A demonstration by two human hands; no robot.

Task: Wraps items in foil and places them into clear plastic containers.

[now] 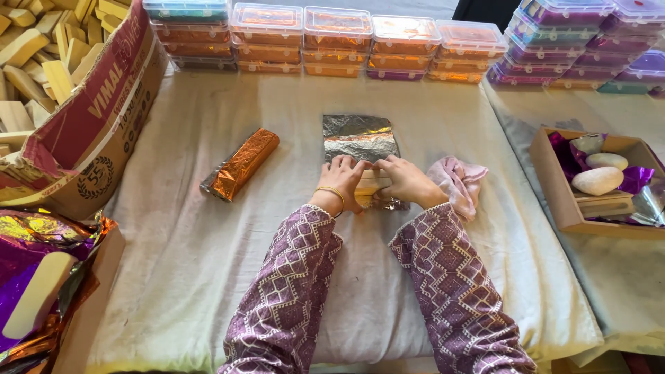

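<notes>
A sheet of silver foil [359, 137] lies flat on the white cloth in the middle of the table. At its near edge a pale wooden block [370, 184] rests on the foil. My left hand [341, 181] and my right hand [406, 181] both press on this block and the foil edge, fingers meeting over it. To the left lies a block wrapped in orange foil [241, 163], apart from both hands. A pink cloth [458, 181] is bunched just right of my right hand.
A torn cardboard box [90, 138] of bare wooden blocks stands at the far left. Stacked clear plastic boxes [337, 41] line the back. A wooden tray [554, 190] with pale stones and purple foil sits right. Coloured foil sheets [34, 249] lie near left.
</notes>
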